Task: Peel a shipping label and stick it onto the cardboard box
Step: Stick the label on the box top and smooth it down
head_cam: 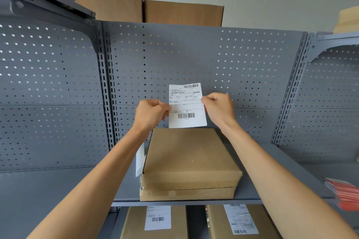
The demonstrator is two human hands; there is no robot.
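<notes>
Fingers (167, 107) pinch shipping label (186, 105) edges | above cardboard box (189, 158)

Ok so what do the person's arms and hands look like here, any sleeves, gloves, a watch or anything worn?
Both forearms are bare for as far as the view shows them, with no sleeve edge visible. The left hand and right hand are ungloved. No watch, bracelet or ring shows on either wrist or on the visible fingers, and no markings can be seen.
</notes>
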